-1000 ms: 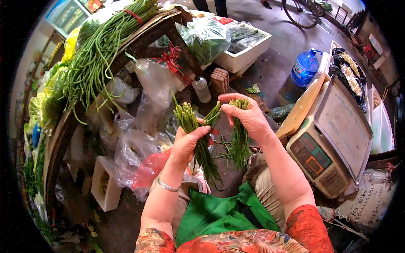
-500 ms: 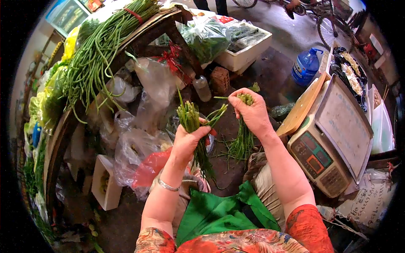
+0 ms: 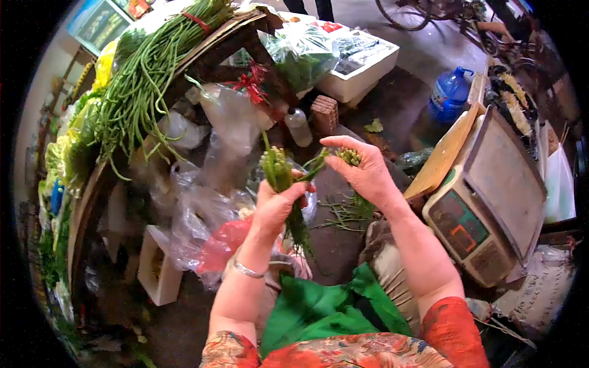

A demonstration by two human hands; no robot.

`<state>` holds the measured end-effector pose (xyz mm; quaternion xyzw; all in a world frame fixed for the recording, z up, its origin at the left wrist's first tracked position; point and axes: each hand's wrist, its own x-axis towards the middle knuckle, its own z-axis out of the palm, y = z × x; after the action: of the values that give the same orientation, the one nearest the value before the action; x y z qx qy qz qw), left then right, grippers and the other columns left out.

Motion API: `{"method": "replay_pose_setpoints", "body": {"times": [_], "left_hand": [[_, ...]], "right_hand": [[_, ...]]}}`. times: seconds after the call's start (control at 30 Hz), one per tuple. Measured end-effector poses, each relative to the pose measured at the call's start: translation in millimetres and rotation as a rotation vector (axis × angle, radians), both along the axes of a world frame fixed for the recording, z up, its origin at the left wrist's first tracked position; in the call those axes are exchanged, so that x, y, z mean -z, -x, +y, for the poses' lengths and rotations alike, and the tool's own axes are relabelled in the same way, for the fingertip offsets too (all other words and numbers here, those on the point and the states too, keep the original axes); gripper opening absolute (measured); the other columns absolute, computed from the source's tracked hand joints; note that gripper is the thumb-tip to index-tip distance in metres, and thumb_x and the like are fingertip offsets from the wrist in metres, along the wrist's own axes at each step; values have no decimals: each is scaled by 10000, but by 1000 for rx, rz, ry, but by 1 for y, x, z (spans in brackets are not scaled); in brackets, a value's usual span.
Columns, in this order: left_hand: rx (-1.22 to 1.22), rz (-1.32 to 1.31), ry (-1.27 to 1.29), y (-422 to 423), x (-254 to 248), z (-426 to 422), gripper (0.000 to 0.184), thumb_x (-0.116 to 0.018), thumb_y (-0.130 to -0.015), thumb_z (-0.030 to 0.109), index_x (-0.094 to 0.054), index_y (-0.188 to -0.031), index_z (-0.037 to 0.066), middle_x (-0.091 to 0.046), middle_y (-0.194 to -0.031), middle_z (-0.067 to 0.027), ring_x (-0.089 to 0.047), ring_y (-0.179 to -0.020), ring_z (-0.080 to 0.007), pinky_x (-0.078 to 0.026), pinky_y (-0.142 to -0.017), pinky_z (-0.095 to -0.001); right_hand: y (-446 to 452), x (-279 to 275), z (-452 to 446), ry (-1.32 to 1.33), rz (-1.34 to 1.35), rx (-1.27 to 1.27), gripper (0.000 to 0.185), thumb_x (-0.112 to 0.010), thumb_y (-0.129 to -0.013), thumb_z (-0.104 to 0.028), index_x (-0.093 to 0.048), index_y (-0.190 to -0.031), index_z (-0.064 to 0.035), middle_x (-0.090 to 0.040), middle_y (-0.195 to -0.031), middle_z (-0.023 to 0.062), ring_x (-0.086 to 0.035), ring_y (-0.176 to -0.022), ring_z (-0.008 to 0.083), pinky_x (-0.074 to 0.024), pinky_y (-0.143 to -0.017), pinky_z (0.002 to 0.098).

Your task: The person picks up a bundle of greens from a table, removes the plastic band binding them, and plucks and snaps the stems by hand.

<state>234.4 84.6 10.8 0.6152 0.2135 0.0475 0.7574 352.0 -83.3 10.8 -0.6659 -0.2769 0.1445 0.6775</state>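
Observation:
My left hand (image 3: 277, 205) is closed around an upright bunch of thin green vegetable stems (image 3: 275, 170). Pale cut ends point up, and the leafy ends hang below my fist. A few stems bend out of that bunch to the right, near my right thumb. My right hand (image 3: 368, 175) grips a second bunch of green stems (image 3: 349, 157) in its lower fingers. Its index finger and thumb are spread apart, pointing toward the left bunch. Below it, loose green stems (image 3: 343, 216) lie on the dark floor. A green apron (image 3: 319, 313) covers my lap.
A weighing scale (image 3: 463, 227) stands at my right, with a blue water bottle (image 3: 450, 95) beyond it. Long beans (image 3: 144, 86) drape over the stall edge at left. Plastic bags (image 3: 202, 214), a clear bottle (image 3: 298, 127), a brick (image 3: 324, 115) and a foam box (image 3: 362, 67) are ahead.
My right index finger and thumb have parted; the stem pinched between them no longer shows there. The left hand keeps its bunch. The view has shifted slightly.

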Motion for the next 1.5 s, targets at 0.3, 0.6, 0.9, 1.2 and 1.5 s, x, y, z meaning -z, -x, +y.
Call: {"method": "replay_pose_setpoints", "body": {"times": [0.3,0.6,0.9,1.2,1.5], "left_hand": [[-27,53,35,1,-9,-5,209,-689,-785,31,-589,-968,45,-672,-819,-96,-598,-622,-145,-464,-541,-257],[-69,-25,325,-1,-3,0,230,-638,-832,31,-530,-1036,41,-662,-858,-164,-639,-634,-199,-549,-560,-298],[90,11,324,-4,-6,-14,260,-636,-817,25,-528,-1052,46,-641,-883,-125,-651,-692,-237,-562,-626,-354],[67,8,365,0,-12,-6,177,-655,-844,67,-563,-994,59,-667,-967,-122,-645,-873,-203,-541,-769,-342],[38,-84,298,1,-3,4,156,-640,-878,123,-574,-988,35,-670,-903,-141,-665,-842,-248,-535,-724,-339]], "right_hand": [[-6,11,6,-9,-91,199,74,-643,-875,-99,-601,-854,-41,-480,-637,-74,-420,-562,12,-349,-485,189],[-8,-2,-8,66,206,-74,150,-750,-774,-105,-630,-826,-31,-590,-692,-12,-497,-635,51,-422,-567,233],[-1,0,4,-264,602,-225,129,-676,-868,-155,-633,-928,-49,-601,-740,-19,-535,-598,64,-454,-547,215],[-13,-9,-8,-643,754,-188,107,-614,-903,-140,-599,-965,-55,-682,-926,108,-658,-827,183,-543,-752,320],[-14,-3,-8,43,54,120,219,-721,-820,-141,-614,-964,-14,-616,-712,-1,-586,-618,111,-470,-573,250]]}}
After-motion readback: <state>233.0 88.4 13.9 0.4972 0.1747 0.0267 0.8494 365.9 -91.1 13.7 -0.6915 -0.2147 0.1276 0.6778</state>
